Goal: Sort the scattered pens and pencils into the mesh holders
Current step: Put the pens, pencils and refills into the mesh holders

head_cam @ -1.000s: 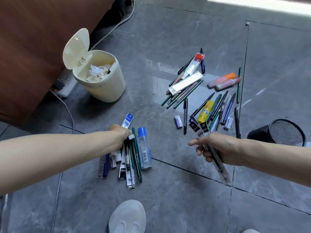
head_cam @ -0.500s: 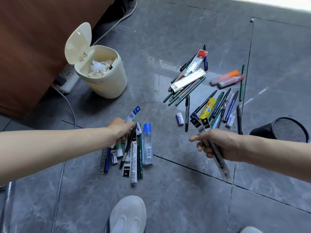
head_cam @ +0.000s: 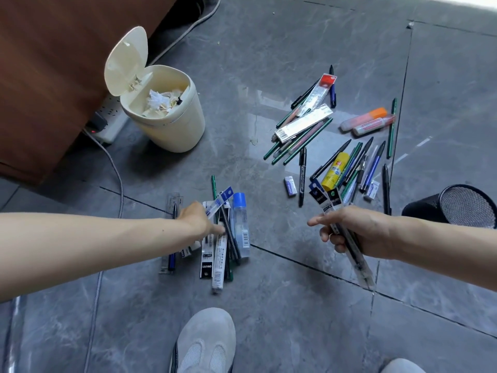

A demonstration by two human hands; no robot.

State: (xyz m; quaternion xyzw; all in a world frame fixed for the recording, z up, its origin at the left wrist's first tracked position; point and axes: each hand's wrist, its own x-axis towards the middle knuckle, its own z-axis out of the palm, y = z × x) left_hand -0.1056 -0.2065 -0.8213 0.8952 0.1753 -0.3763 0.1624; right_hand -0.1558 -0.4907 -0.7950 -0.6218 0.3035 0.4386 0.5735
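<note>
2 heaps of stationery on the grey tile floor [head_cam: 295,305]. 1 black mesh holder [head_cam: 462,208] in view at the right edge, tipped w/ its mouth toward the camera. Far heap [head_cam: 304,125]: at least 6 green pencils [head_cam: 392,127] mixed w/ dark pens & flat packs, 2 highlighters [head_cam: 368,121] side by side, 1 yellow glue stick [head_cam: 334,170], 1 black marker [head_cam: 302,179], 2 white erasers [head_cam: 290,185]. Near heap [head_cam: 215,259]: 1 clear ruler [head_cam: 170,201], 1 blue-capped glue bottle [head_cam: 240,224], several refill packs, 1 more green pencil poking out the top. Around: cream bin [head_cam: 172,125], lid up, paper scraps inside; power strip [head_cam: 110,122] & cable beside a brown cabinet [head_cam: 53,76]; grey shoe [head_cam: 204,343] at btm. Right forearm covers the holder's lower edge. Left grip [head_cam: 197,219] sits on the near heap, fingers closed round a blue-topped refill pack [head_cam: 224,199]. Right grip [head_cam: 349,230] is wrapped round a bundle of clear sleeved pens [head_cam: 357,262] w/ 2 black header cards, index finger pointing left, near the holder, not touching it.
</note>
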